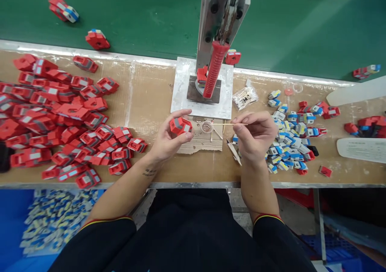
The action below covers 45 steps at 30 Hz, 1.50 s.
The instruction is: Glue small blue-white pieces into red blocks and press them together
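My left hand point(169, 139) grips a red plastic toy-vehicle shell point(180, 125) with a grey stripe, thumb and fingers around its sides. Between the thumb and fingers of my right hand point(255, 133) is a thin wooden swab stick point(227, 124), held level and pointing left. Its far end reaches over a small round dish point(207, 127) on a piece of cardboard point(197, 143). Whether the tip touches the dish I cannot tell. Another swab lies by the dish. A white pen-like tool point(234, 152) rests on the table below my right hand.
A hand press with a red handle point(216, 69) stands on a metal plate point(181, 91) ahead. Red shells point(72, 111) are heaped left, white-blue-yellow parts point(286, 139) right. A bag of swabs point(245, 97) lies beside the plate. Behind runs a green surface point(135, 19) carrying several assembled pieces.
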Available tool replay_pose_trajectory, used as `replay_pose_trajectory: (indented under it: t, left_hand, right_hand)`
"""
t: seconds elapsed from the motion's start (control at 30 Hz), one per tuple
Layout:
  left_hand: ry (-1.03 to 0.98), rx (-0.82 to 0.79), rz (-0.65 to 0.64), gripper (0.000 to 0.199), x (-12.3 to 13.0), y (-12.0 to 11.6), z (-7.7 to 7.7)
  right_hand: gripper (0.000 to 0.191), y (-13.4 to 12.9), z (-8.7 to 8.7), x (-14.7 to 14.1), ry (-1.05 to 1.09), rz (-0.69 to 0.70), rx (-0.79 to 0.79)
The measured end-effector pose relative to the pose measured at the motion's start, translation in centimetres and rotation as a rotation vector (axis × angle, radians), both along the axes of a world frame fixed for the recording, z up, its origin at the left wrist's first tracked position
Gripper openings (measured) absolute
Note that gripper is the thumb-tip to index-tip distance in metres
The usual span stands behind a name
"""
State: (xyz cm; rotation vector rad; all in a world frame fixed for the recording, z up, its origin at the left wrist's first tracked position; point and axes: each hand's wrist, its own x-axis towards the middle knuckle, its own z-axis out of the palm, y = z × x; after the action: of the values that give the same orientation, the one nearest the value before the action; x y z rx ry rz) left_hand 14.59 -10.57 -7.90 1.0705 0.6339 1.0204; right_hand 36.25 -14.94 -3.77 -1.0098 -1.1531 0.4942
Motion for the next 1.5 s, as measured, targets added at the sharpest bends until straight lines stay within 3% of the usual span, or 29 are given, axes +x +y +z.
replay_pose_trajectory:
  t: [0.07, 0.27, 0.43, 0.83, 1.17, 1.3, 1.4, 1.5]
  left_hand:
    - [0.001, 0.052, -0.014, 0.061, 0.0, 0.0, 0.1]
    - [0.09, 0.29, 0.077, 0.048, 0.4, -0.5, 0.3]
    - [0.096, 0.361, 0.104, 0.046, 0.7, -1.0, 0.0]
    - [0.083, 0.389, 0.086, 0.048, 0.7, -1.1, -0.3]
    - [0.12, 0.414, 0.121, 0.047, 0.6, -0.9, -0.2]
    - [0.127, 0.383, 0.11, 0.047, 0.4, -0.7, 0.2]
    - [0.138, 0.328, 0.09, 0.047, -0.1, -0.3, 0.4]
    - [0.123, 0.304, 0.101, 0.048, -0.4, 0.3, 0.5]
  right_hand:
    - [0.029, 0.0, -0.1, -0.2, 0.019, 0.013, -0.009]
    - [0.024, -0.3, 0.0, -1.3, 0.052, 0.072, -0.002]
    - [0.022, -0.6, 0.0, -2.2, 0.02, 0.129, -0.049]
    - [0.014, -0.6, -0.6, -2.7, -0.037, 0.161, -0.042]
    - [0.014, -0.8, -0.1, -1.7, -0.234, 0.085, 0.03]
    - [0.013, -0.7, 0.3, -0.5, -0.22, 0.046, 0.031]
    - [0.013, -0.4, 0.3, 0.8, -0.285, 0.059, -0.058]
    - [0.012, 0.1, -0.4, 1.4, -0.492, 0.149, -0.19]
